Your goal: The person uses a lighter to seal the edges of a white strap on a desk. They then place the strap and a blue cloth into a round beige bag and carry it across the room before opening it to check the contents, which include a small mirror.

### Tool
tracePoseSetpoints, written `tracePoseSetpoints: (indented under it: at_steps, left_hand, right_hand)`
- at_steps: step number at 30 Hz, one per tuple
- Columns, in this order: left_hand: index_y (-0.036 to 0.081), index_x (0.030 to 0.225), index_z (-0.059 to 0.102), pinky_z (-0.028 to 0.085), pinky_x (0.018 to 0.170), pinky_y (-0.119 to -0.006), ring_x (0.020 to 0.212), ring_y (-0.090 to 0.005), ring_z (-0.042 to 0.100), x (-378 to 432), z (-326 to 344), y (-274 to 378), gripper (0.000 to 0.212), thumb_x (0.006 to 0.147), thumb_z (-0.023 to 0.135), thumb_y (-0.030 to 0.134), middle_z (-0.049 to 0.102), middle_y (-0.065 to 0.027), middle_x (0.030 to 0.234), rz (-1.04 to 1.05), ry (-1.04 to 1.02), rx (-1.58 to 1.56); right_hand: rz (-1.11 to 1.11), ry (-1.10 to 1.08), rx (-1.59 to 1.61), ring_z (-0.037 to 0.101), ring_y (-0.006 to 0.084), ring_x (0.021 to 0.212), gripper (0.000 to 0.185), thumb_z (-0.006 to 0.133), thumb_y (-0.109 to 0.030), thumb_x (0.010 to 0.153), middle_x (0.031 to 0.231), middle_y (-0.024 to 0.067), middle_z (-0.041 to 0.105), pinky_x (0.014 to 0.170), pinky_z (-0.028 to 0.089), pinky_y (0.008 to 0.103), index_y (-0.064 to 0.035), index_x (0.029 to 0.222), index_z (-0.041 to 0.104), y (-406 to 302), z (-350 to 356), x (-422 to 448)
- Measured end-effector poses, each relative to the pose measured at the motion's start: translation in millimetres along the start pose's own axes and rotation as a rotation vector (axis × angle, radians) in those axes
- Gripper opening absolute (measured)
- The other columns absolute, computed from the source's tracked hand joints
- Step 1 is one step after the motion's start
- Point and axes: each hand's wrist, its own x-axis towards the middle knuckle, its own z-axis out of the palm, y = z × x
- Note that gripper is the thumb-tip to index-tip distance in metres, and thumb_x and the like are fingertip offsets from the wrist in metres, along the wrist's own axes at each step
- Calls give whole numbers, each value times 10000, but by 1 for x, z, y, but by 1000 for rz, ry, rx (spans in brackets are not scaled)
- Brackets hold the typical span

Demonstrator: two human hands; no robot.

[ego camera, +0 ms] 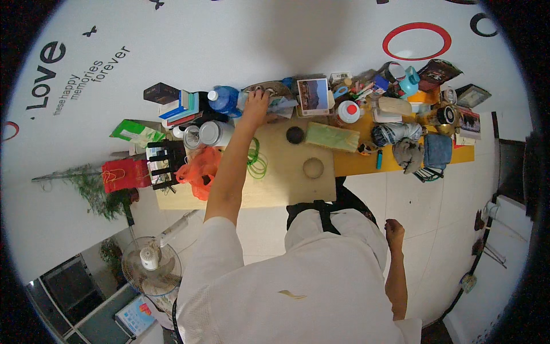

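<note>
My left hand (256, 105) reaches to the back of the table and rests on a clear plastic bag (281, 107); whether its fingers grip the bag cannot be told. Just left of it stands a blue plastic bottle with a white cap (226, 99). A picture card (313, 97) leans to the right of the bag. Nearer me lie a coil of green cord (257, 161), a dark round lid (295, 135), a pale green block (332, 136) and a roll of tape (313, 167). Away from the table, my right hand (394, 232) hangs beside my hip with its fingers curled.
An orange plastic bag (202, 172), a white-lidded jar (215, 133), a black rack (167, 164) and a red bag (124, 175) crowd the left side. Bottles, folded cloth (437, 150) and jars fill the right side. A standing fan (150, 260) is at lower left.
</note>
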Motion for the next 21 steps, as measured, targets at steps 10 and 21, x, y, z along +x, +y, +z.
tracePoseSetpoints:
  at_steps: [10,21]
  left_hand:
    - [75,1350,543,427,1055,-553,1252,-427,526,10,5,-15,842,703,872,501,605,-223,1310,34,-51,39]
    - [121,1301,572,430,933,-520,1107,-344,588,-90,11,8,455,860,682,127,652,-126,1113,65,228,86]
  right_hand:
    - [-33,-5,-35,724,193,738,164,659,-61,911,836,135,745,681,569,317,25,1037,719,-15,2,7]
    - [-155,-119,-161,711,184,697,151,663,-75,904,822,115,749,658,562,312,-17,1026,732,19,24,28]
